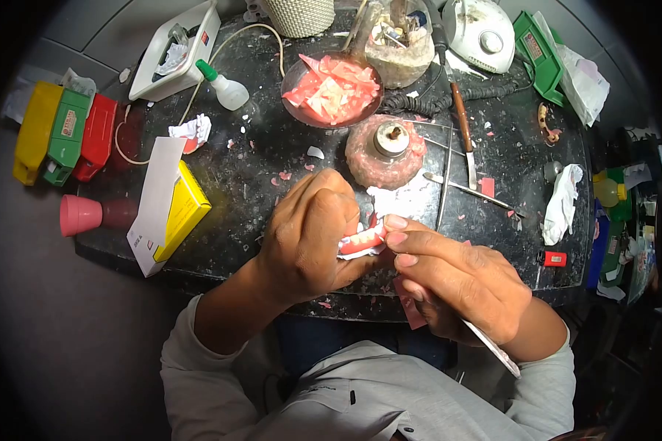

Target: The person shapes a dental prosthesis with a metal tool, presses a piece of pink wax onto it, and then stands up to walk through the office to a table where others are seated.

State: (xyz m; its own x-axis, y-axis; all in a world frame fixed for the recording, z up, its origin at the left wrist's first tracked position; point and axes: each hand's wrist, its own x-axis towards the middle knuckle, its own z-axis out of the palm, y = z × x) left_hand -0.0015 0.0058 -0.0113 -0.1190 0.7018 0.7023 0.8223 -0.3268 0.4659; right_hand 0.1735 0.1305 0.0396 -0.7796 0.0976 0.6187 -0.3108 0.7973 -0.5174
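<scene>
My left hand is closed around a wax denture with pink gum and a row of pale teeth on a white plaster base. Between the fingers of my right hand is a slim wax carver, its handle sticking out below the palm. The carver's working end is hidden by my fingertips, which are at the right end of the denture. Under my right hand hangs a pink wax strip. Just beyond my hands stands a wax-coated spirit burner.
A pan of pink wax scraps lies behind the burner. Several metal tools, including a wooden-handled knife, lie to the right. A yellow box, another plaster model and a dropper bottle are left. A red lighter sits near the right edge.
</scene>
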